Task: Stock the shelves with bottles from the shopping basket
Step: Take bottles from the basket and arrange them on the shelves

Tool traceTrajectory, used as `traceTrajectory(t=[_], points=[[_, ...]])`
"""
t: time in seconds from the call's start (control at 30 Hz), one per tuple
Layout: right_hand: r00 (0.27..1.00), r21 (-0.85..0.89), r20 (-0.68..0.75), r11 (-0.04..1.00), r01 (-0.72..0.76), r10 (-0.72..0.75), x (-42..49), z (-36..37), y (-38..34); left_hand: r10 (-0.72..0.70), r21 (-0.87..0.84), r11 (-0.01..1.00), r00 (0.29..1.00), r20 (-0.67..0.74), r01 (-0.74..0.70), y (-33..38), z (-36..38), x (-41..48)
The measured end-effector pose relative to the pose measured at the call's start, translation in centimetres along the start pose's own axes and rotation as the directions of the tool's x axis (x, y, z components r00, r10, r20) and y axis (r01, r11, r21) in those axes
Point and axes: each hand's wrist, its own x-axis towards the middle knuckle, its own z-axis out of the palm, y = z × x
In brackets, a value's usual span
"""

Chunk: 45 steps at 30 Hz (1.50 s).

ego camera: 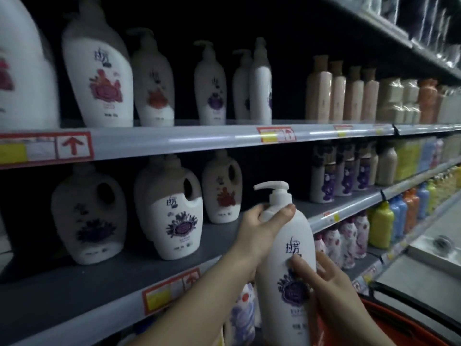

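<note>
I hold a tall white pump bottle [287, 248] with a purple flower label upright in front of the middle shelf [104, 275]. My left hand [259, 231] grips its neck just under the pump head. My right hand [326, 280] wraps the lower body from the right, its thumb on the label. The red shopping basket [389, 318] with a black handle shows at the bottom right, below my right arm; its contents are hidden. Similar white bottles stand on the upper shelf [199, 141] and on the middle shelf.
The middle shelf has a bare stretch between a white jug [222, 188] and a group of purple-labelled bottles [344, 171]. Peach bottles [341, 91] fill the upper right. Coloured bottles [399, 216] line the lower shelves. A grey floor [424, 275] lies at right.
</note>
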Motion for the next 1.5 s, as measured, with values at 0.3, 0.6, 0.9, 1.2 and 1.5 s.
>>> traceTrajectory(t=[0.3,0.6,0.9,1.2,1.5], points=[[0.982,0.106,0.097,0.983,0.149,-0.16,3.7,2.1,-5.8,0.214,0.085,0.974,0.976,-0.037,-0.21,7.1,-1.2,2.9],[0.947,0.097,0.231,0.974,0.206,-0.223,8.9,5.8,-18.0,0.308,0.058,0.951,0.943,-0.124,-0.303,19.0,-3.8,7.7],[0.949,0.08,0.299,0.994,0.076,-0.097,18.6,11.6,-26.8,0.139,0.006,0.989,0.941,-0.308,-0.145,26.2,-8.6,17.3],[0.937,0.023,0.348,0.999,-0.043,0.033,24.4,12.8,-26.3,0.235,0.174,0.967,0.914,-0.331,-0.185,24.1,-10.5,22.0],[0.92,0.018,0.389,0.998,-0.059,0.048,25.3,12.3,-24.9,0.36,0.238,0.924,0.891,-0.276,-0.299,22.9,-10.6,22.1]])
